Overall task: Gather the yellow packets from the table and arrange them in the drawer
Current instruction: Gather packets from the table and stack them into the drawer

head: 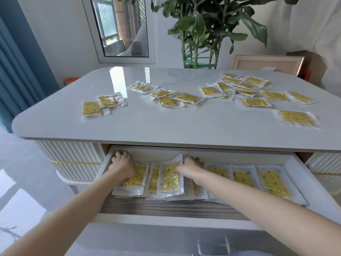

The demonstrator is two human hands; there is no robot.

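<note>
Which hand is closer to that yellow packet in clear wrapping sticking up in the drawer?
The right hand: it holds the right edge of the raised yellow packet. The left hand sits further left, on the leftmost packet in the white drawer.

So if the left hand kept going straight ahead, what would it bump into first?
Most likely the back wall of the drawer. The left hand points away from the person over a yellow packet, and its curled fingers look very close to that wall.
</note>
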